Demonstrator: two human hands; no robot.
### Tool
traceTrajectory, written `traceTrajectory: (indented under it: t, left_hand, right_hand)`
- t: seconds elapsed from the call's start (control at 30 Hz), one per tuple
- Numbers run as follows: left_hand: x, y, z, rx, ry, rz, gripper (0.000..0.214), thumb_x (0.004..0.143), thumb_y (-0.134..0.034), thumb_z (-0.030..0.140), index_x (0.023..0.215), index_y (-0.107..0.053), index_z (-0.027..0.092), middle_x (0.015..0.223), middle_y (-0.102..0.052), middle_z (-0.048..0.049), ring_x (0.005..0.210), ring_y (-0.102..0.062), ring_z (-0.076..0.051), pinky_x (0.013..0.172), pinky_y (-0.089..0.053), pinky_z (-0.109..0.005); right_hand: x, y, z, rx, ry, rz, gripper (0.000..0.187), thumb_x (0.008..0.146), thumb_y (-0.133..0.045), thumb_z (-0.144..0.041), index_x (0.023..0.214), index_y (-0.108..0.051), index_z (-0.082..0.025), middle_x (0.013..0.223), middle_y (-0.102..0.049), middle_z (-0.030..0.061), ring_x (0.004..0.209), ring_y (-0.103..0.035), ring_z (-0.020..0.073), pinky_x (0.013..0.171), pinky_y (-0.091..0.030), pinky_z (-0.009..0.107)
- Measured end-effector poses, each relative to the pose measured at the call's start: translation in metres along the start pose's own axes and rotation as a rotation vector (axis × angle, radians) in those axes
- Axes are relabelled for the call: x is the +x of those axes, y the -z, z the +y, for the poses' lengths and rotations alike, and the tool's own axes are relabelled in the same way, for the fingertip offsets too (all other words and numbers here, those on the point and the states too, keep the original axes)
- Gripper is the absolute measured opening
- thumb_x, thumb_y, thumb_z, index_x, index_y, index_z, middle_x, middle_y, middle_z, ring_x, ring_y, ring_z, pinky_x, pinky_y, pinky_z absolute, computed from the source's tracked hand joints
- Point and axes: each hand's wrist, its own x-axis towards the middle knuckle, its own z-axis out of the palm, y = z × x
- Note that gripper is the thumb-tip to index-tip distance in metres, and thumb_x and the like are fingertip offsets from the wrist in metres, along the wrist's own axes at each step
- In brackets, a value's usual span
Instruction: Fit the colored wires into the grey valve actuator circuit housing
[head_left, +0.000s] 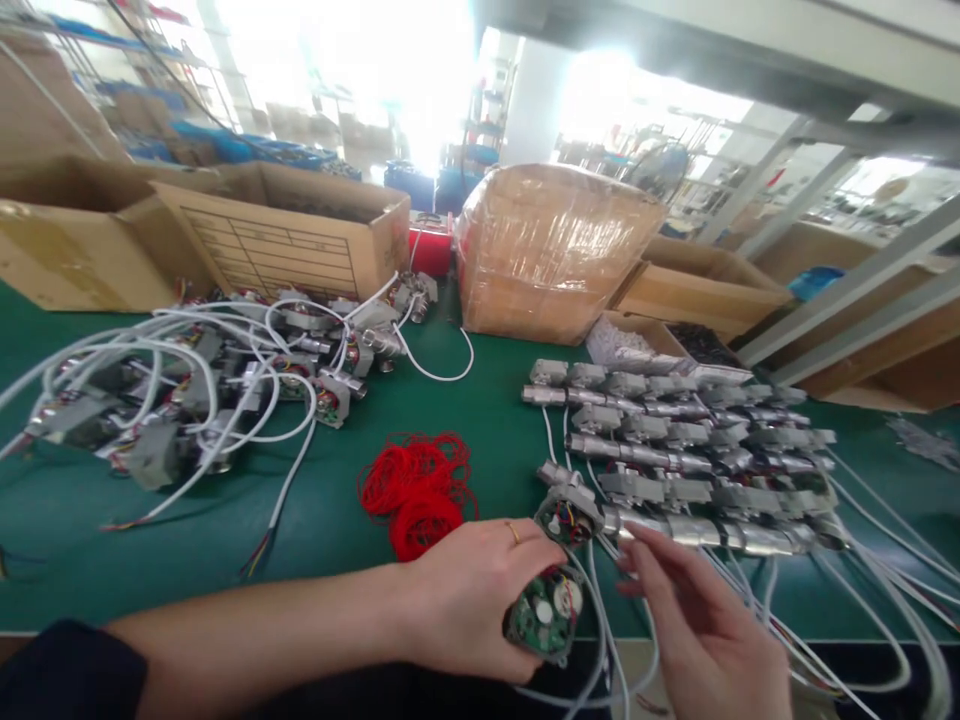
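My left hand (pixel 472 600) is closed around a small motor unit (pixel 546 612) with a green circuit board face and white cable, held at the table's front edge. A second unit (pixel 568 518) with coloured wires lies just above my fingers. My right hand (pixel 694 625) hovers to the right with fingers stretched out and apart, holding nothing, its fingertips near the nearest silver cylinder (pixel 705 532) of a stacked row. A bundle of red thread (pixel 417 492) lies left of the left hand.
Rows of silver-and-grey motor assemblies (pixel 675 440) with white cables fill the right of the green table (pixel 480 420). A tangled pile of similar units (pixel 210 390) lies at left. Cardboard boxes (pixel 285 235) and a wrapped parcel (pixel 551 250) stand behind.
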Motion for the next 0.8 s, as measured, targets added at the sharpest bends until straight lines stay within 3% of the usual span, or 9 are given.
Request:
traceTrajectory:
  t: [0.07,0.13,0.23,0.33,0.5,0.67,0.8]
  left_hand:
    - [0.001,-0.002,-0.009,0.040,-0.082,-0.006,0.064,0.065,-0.087,0.036,0.119,-0.063,0.014,0.108,-0.070,-0.0130,0.098,-0.069,-0.033,0.090,-0.060,-0.042]
    - [-0.002,-0.007,-0.016,0.005,-0.123,0.072,0.069,0.066,-0.088,0.041,0.123,-0.061,0.014,0.113,-0.070,-0.0138,0.101,-0.069,-0.032,0.093,-0.060,-0.040]
    - [-0.012,-0.015,-0.021,-0.055,-0.142,0.208,0.069,0.075,-0.086,0.044,0.130,-0.055,0.016,0.121,-0.068,-0.0143,0.110,-0.067,-0.030,0.101,-0.057,-0.039]
    - [-0.020,-0.019,-0.019,-0.047,-0.167,0.268,0.068,0.084,-0.082,0.042,0.138,-0.050,0.015,0.126,-0.067,-0.0158,0.117,-0.065,-0.030,0.106,-0.055,-0.039]
    - [-0.019,-0.015,-0.018,0.057,-0.210,0.176,0.044,0.099,-0.066,0.029,0.138,-0.054,0.011,0.121,-0.068,-0.0175,0.107,-0.070,-0.027,0.094,-0.060,-0.030]
    - [-0.016,-0.014,-0.021,-0.025,-0.176,0.161,0.038,0.103,-0.058,0.025,0.136,-0.056,0.005,0.122,-0.069,-0.0200,0.113,-0.068,-0.027,0.101,-0.056,-0.029]
    - [-0.018,-0.016,-0.022,-0.157,-0.051,0.087,0.041,0.104,-0.057,0.028,0.141,-0.055,0.013,0.130,-0.066,-0.0183,0.122,-0.065,-0.028,0.109,-0.052,-0.033]
  right_hand:
    - [0.025,-0.003,-0.020,-0.085,0.265,-0.082,0.025,0.089,-0.070,-0.043,0.103,-0.078,-0.024,0.099,-0.078,0.0059,0.080,-0.074,0.0176,0.071,-0.060,0.024]
    - [0.047,-0.018,-0.040,-0.101,0.503,-0.255,0.015,0.092,-0.067,-0.031,0.098,-0.079,-0.025,0.096,-0.076,0.0046,0.084,-0.073,0.0165,0.071,-0.059,0.023]
    - [0.071,-0.054,-0.064,-0.143,0.703,-0.519,0.018,0.093,-0.064,-0.016,0.100,-0.079,-0.023,0.092,-0.073,0.0034,0.082,-0.070,0.0142,0.071,-0.056,0.023]
    - [0.085,-0.091,-0.081,-0.282,0.733,-0.711,0.018,0.089,-0.068,-0.008,0.097,-0.079,-0.020,0.093,-0.073,0.0040,0.086,-0.069,0.0154,0.078,-0.055,0.026]
    - [0.099,-0.133,-0.090,-0.553,0.653,-0.867,0.013,0.089,-0.071,-0.010,0.092,-0.080,-0.018,0.096,-0.073,0.0063,0.090,-0.069,0.0186,0.084,-0.053,0.030]
    - [0.103,-0.154,-0.082,-0.621,0.670,-0.930,0.013,0.086,-0.071,-0.007,0.086,-0.080,-0.017,0.092,-0.071,0.0071,0.089,-0.066,0.0198,0.081,-0.049,0.031]
    - [0.101,-0.156,-0.080,-0.619,0.678,-0.941,0.019,0.083,-0.067,0.000,0.076,-0.077,-0.015,0.085,-0.068,0.0053,0.083,-0.062,0.0177,0.075,-0.045,0.028]
